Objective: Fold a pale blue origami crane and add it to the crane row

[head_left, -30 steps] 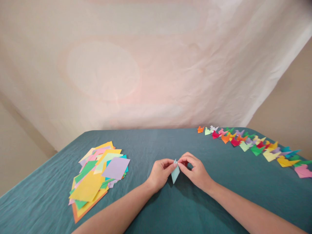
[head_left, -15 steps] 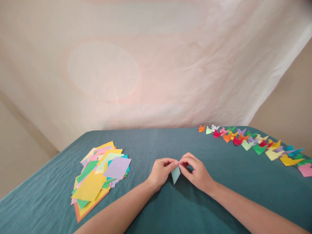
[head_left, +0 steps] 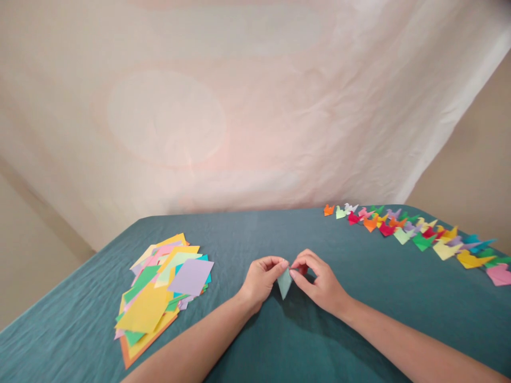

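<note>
A small pale blue-green folded paper (head_left: 285, 283) hangs between my hands above the cloth, its pointed end downward. My left hand (head_left: 261, 279) pinches its upper part between thumb and fingers, which cover the top of the paper. From the other side, my right hand (head_left: 317, 279) has its thumb and index fingertips at the upper right edge of the paper, closed in a pinch there. Its other fingers are curled.
Loose coloured paper sheets (head_left: 147, 306) lie in an overlapping pile on the left, a lilac sheet (head_left: 191, 276) on top. Several folded paper birds (head_left: 403, 235) stand in rows at the right. A dark green cloth (head_left: 247, 234) covers the table, with a pale sheet (head_left: 255, 133) behind.
The right fingertips have drawn slightly away from the left ones, and more of the folded paper's upper edge shows. The view has shifted a little.
</note>
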The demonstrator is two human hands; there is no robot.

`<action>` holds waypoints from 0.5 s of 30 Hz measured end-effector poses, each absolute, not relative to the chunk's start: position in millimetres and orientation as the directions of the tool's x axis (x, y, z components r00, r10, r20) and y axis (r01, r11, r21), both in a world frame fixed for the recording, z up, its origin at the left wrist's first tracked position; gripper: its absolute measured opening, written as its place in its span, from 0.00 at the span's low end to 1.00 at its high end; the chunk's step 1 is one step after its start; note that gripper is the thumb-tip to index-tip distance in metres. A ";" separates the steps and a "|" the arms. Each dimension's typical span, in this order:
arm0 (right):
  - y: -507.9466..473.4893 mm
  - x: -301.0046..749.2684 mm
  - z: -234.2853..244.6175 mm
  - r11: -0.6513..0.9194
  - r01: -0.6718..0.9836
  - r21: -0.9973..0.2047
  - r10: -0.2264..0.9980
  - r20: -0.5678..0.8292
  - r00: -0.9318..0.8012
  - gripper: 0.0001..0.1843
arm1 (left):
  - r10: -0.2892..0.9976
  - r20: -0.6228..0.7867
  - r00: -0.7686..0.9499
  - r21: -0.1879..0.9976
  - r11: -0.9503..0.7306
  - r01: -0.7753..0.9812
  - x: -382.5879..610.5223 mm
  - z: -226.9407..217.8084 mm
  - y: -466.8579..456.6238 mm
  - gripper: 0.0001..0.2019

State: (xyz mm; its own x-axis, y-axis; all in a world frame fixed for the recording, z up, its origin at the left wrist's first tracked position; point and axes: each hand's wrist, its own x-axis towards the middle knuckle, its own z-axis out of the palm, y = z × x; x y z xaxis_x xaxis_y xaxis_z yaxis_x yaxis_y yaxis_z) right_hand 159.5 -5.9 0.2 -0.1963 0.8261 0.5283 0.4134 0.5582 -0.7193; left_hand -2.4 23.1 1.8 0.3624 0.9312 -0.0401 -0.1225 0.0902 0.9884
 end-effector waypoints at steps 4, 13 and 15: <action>-7.0 158.4 -2.3 0.535 0.426 -0.730 0.843 0.491 -0.219 0.03 | 0.936 -0.044 0.349 0.988 0.091 -0.122 -2.5 1.9 23.0 0.16; -5.6 154.9 -6.0 0.495 0.447 -0.745 0.869 0.417 -0.269 0.07 | 0.937 0.053 0.346 0.996 -0.026 -0.084 -3.2 0.5 21.1 0.17; -5.5 154.9 -5.1 0.514 0.439 -0.738 0.858 0.426 -0.289 0.09 | 0.932 0.050 0.360 0.996 -0.019 -0.090 -3.2 0.9 21.1 0.17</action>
State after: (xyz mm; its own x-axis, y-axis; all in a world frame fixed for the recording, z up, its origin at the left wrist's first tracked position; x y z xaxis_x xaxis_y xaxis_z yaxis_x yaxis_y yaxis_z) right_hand 154.9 -5.5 -5.1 -0.2887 0.8576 0.4256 0.4386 0.5136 -0.7375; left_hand -3.2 21.1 0.9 0.3596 0.9318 0.0503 -0.0897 -0.0191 0.9958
